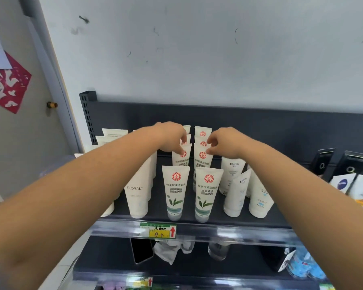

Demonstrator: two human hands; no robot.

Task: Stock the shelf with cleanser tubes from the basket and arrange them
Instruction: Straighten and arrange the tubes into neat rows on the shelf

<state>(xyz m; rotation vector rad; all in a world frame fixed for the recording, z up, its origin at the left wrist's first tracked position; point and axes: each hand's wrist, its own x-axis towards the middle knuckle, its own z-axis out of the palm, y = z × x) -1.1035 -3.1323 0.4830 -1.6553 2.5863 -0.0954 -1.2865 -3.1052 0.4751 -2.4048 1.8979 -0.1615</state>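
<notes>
My left hand (pixel 172 137) is reached deep into the shelf (pixel 249 206), fingertips pinched on the crimped top of the second tube back in the left row (pixel 181 155). Right hand (pixel 224 143) mirrors it, thumb & fingers closed on the top edge of the matching tube in the right row (pixel 202 159). I judge both grips are at the flat seal because it's the only part clear of the neighbours, & it lets me nudge each tube w/o toppling the one in front.

The cleanser tubes stand cap-down, crimp-up, in two files running front to back; the front pair (pixel 176 193) sit near the shelf lip, labels facing out, prob. so shoppers read them. The rear ones lean a bit, so this looks like the arranging step, not the loading one. Basket isn't in view.

Materials: the tubes are soft matte white plastic w/ a red round seal, green leaf print & translucent caps. They taper to a thin flat seam on top, so they're tippy & squeezable.

Beside them, left, stands a plain white FLORAL tube (pixel 136 191); to the right, white tubes w/ blue print (pixel 235 193) lean on each other. The shelf is dark, smooth metal w/ a clear plastic price rail carrying a yellow tag (pixel 158 231).
</notes>
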